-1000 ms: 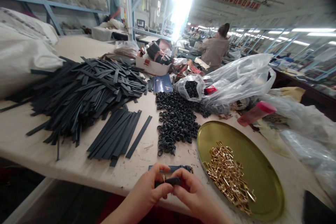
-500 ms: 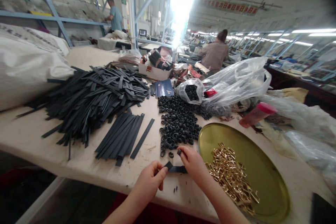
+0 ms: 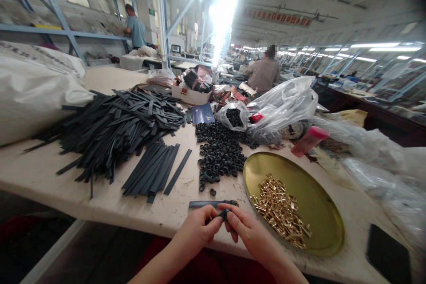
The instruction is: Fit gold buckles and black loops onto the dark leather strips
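Observation:
My left hand [image 3: 199,227] and my right hand [image 3: 245,227] meet at the table's front edge, fingers pinched together. Between the fingertips is a short black strap end [image 3: 222,214], with what looks like a small black loop at the right hand's side; the fingers hide most of both. Just beyond the hands a black strap [image 3: 203,204] lies flat, a bit of gold metal at its right end. Past it a heap of small black loops [image 3: 219,155] spreads over the table. Gold buckles [image 3: 279,208] are piled on an oval gold tray [image 3: 319,195] to the right.
Left are a neat row of black strips [image 3: 151,173] and a large tangled strip pile [image 3: 123,124], beside a white sack [image 3: 36,93]. Plastic bags [image 3: 286,102], a pink-capped bottle [image 3: 310,141] and a dark phone-like slab [image 3: 388,248] lie right. Two people are farther back.
My right hand has come down and toward me with the small loop, meeting the strap end in my left hand. The strap lying on the table is now more exposed. The view has shifted slightly.

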Motion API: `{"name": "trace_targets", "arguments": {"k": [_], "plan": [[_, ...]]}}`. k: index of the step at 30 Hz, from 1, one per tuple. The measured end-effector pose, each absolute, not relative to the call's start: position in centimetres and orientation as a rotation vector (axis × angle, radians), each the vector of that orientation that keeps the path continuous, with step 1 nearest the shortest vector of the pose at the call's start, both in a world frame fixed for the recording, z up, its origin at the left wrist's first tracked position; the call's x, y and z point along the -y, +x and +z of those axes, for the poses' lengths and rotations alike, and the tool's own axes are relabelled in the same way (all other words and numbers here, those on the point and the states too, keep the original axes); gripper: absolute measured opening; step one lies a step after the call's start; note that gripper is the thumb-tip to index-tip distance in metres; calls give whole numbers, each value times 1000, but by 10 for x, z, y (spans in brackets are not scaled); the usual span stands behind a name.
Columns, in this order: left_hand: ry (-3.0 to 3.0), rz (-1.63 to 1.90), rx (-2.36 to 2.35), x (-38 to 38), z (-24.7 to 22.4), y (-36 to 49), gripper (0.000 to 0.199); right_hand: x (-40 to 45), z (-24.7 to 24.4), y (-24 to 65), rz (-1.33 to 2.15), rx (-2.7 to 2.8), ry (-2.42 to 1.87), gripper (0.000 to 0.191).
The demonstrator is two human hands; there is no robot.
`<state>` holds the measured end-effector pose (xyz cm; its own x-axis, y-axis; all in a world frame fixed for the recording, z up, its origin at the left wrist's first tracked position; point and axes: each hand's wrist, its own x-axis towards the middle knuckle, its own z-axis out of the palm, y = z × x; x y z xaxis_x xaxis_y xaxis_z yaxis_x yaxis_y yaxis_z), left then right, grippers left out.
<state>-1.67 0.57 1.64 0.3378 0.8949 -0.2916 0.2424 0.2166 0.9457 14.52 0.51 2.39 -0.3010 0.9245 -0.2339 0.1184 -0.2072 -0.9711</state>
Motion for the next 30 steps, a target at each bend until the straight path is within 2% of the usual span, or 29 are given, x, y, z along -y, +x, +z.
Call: {"name": "trace_targets", "arguments": {"k": [4,8,15,19,24,30], "plan": [[1250,480,-1081,2,18,-17,25,4,26,149,1739,1433,-1229,46],[1271,669,-1093,7,18,-7,25,8,26,145,1697,1285,-1225,50],[1385,729,-1242,9,24,-1,28,15,2,133,1557,965,-1226,36],[1378,709,-1171,10,23,-3,14,14,-5,134,1495,938,-1285,33],[1294,715,-1123,8,13,-6,27,13,-1,134,1398,1079,-1307,28],[1149,705,-1082,5,12,-9,24,19,-6,131,1501,947,-1197,39]]}}
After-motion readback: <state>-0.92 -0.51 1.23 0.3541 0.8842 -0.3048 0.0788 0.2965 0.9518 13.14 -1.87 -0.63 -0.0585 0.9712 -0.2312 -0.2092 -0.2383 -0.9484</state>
